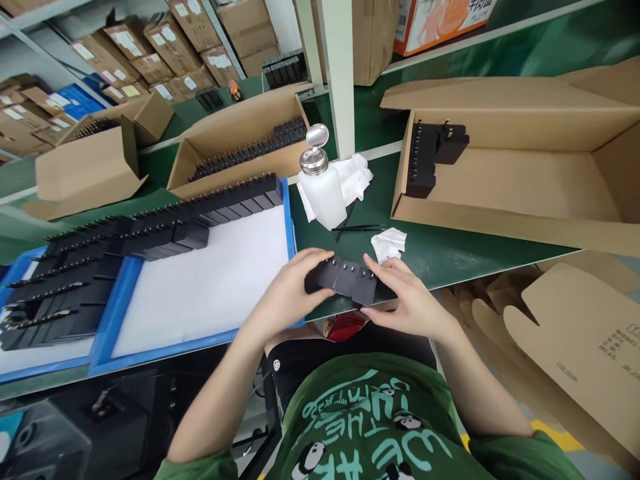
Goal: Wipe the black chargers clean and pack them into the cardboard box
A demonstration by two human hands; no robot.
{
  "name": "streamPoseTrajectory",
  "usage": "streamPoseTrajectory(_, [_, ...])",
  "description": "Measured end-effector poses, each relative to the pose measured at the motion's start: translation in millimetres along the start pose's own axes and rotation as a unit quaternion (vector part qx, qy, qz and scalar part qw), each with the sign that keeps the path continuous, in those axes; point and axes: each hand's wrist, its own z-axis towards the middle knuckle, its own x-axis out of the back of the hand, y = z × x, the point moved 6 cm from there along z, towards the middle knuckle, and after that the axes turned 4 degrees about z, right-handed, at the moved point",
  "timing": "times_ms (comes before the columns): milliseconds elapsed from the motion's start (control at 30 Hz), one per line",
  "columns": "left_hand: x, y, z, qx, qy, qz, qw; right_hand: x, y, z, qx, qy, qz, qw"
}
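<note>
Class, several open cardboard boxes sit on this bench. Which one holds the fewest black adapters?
The big box on the right: only one short stack of adapters in its left corner. The middle box holds a long row.

Green-topped worktop (450,247) running the width of a packing room, crossed by a white upright post (340,73). Behind, metal shelving (30,17) stacked with labelled brown cartons (145,47) and an orange printed box (440,20). To the right, flattened cardboard sheets (575,333) heaped below the worktop edge, over pale floor with a yellow line (555,433). Even, bright indoor light throughout.
</note>
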Motion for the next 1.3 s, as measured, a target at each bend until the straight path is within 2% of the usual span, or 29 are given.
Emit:
streamPoseTrajectory(100, [-13.3,9.7,-18.2,0.044,0.063,0.043,0.996,6.5,6.8,3.5,-0.002,-0.055,0.031,0.998])
streamPoseTrajectory(167, [-18.9,12.3,-27.6,0.061,0.075,0.078,0.992,9.1,8.8,3.2,-0.010,-0.089,0.044,0.995])
streamPoseTrajectory(267, [-16.6,10.2,-35.3,0.066,0.077,0.089,0.991,18.1,6.9,1.3,0.008,-0.128,0.075,0.989])
streamPoseTrajectory(300, [-13.7,8.0,-36.5,0.063,0.076,0.076,0.992,25.3,7.1,1.8,0.012,-0.112,0.085,0.990])
streamPoseTrajectory(333, [-10.4,4.6,-37.3,0.063,0.077,0.057,0.993,35.0,9.4,3.3,0.007,-0.071,0.086,0.994])
streamPoseTrajectory(433, [-1.3,-10.4,-38.8,0.072,0.116,-0.044,0.990,65.8,23.8,8.1,-0.056,0.123,-0.011,0.991])
streamPoseTrajectory(467, [0.4,-16.1,-39.4,0.075,0.143,-0.086,0.983,70.2,27.0,10.1,-0.068,0.160,-0.063,0.983])
streamPoseTrajectory(500, [0.6,-21.5,-40.0,0.076,0.168,-0.128,0.975,70.2,29.1,13.4,-0.070,0.171,-0.111,0.976])
streamPoseTrajectory(567, [-3.0,-30.6,-41.1,0.076,0.206,-0.192,0.957,62.0,32.1,21.8,-0.052,0.145,-0.178,0.972])
streamPoseTrajectory(700, [-13.2,-40.3,-42.8,0.100,0.225,-0.232,0.941,47.8,41.4,29.9,-0.065,0.105,-0.243,0.962])
streamPoseTrajectory(867, [-13.1,-40.0,-45.1,0.110,0.228,-0.247,0.935,40.4,49.3,30.9,-0.098,0.093,-0.253,0.958])
streamPoseTrajectory(1000, [-11.5,-40.3,-47.2,0.099,0.237,-0.282,0.924,38.0,47.3,31.0,-0.113,0.113,-0.228,0.960])
streamPoseTrajectory(1100, [-10.4,-41.8,-49.2,0.092,0.252,-0.325,0.907,41.5,43.8,25.5,-0.155,0.167,-0.144,0.963])
streamPoseTrajectory(1200, [-9.5,-42.6,-50.0,0.091,0.256,-0.348,0.897,51.6,40.4,14.2,-0.218,0.270,-0.040,0.937])
streamPoseTrajectory(1300, [-8.5,-42.5,-49.6,0.089,0.249,-0.345,0.901,59.5,31.5,8.4,-0.229,0.331,0.023,0.915])
